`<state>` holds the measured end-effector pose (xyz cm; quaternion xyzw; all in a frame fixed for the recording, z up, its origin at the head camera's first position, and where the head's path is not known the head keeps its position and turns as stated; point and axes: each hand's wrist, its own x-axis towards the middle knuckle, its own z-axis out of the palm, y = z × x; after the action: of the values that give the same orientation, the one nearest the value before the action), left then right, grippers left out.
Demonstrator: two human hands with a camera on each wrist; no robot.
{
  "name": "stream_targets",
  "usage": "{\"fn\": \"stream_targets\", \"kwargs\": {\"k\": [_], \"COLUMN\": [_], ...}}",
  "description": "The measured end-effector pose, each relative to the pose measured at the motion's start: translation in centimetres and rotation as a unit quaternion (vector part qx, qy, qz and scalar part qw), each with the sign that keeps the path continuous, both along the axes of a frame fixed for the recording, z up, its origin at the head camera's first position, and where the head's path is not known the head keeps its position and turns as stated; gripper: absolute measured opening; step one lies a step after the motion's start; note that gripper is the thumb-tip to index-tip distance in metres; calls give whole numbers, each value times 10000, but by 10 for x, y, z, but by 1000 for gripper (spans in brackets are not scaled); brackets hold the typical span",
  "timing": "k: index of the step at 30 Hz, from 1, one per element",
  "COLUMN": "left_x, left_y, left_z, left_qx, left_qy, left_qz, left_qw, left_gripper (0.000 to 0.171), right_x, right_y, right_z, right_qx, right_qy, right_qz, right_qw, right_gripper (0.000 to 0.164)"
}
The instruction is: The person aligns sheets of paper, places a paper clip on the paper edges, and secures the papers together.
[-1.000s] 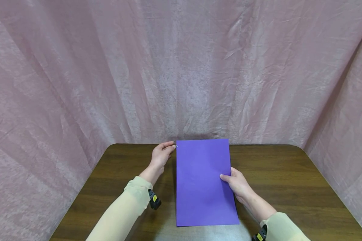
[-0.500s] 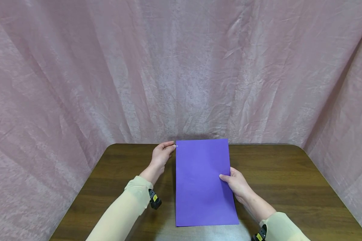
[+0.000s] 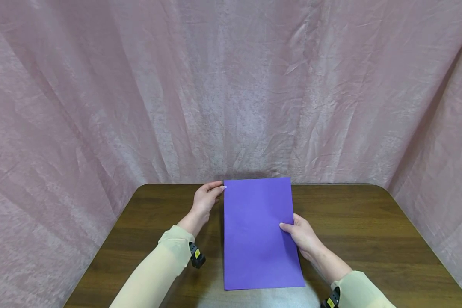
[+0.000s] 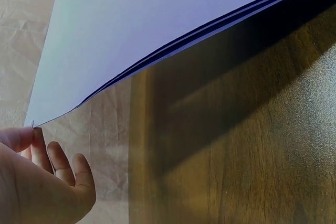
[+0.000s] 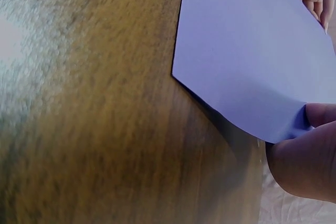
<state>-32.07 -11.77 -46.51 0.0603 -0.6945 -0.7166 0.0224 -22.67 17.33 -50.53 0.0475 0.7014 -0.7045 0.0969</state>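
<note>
Several stacked sheets of purple paper point(image 3: 259, 244) are held raised and slightly bowed over the table. In the left wrist view their layered edges point(image 4: 173, 51) fan apart a little. My left hand point(image 3: 204, 201) pinches a small, pale wire paper clip point(image 3: 225, 187) at the far left corner of the stack. The clip's wire end shows on the paper in the left wrist view. Along the right side, my right hand point(image 3: 306, 239) grips the sheets, its thumb on top and the other fingers hidden underneath.
A brown wood-grain table point(image 3: 354, 226) with rounded far corners lies under the paper. Pink curtains point(image 3: 231, 85) hang behind it and at both sides. The paper casts a shadow on the tabletop.
The paper has shifted very slightly to the left. Both hands keep the same hold on it and on the clip.
</note>
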Motion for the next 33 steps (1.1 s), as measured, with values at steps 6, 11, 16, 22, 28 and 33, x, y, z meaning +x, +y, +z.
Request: {"fn": "stream_targets", "kwargs": {"k": [6, 11, 16, 22, 28, 33], "left_x": [0, 1, 2, 1, 1, 2], "left_y": [1, 1, 2, 3, 4, 3], "left_z": [2, 3, 4, 3, 3, 5], "left_qx": [6, -20, -11, 39, 64, 8], "left_qy": [24, -14, -19, 36, 32, -11], "left_qz": [0, -99, -97, 41, 39, 11], "left_qw": [10000, 9999, 10000, 10000, 10000, 10000], "left_gripper": [29, 34, 34, 29, 29, 30], "right_x": [0, 0, 1, 1, 0, 0], "right_y": [0, 0, -1, -1, -1, -1], "right_z": [0, 0, 1, 1, 1, 0], "right_qx": [34, 48, 124, 178, 138, 122], "right_qy": [-2, 4, 17, 49, 54, 65], "right_qz": [-37, -45, -39, 2, -3, -21], "right_qw": [10000, 10000, 9999, 9998, 9999, 9999], "right_gripper": [35, 35, 35, 38, 36, 34]}}
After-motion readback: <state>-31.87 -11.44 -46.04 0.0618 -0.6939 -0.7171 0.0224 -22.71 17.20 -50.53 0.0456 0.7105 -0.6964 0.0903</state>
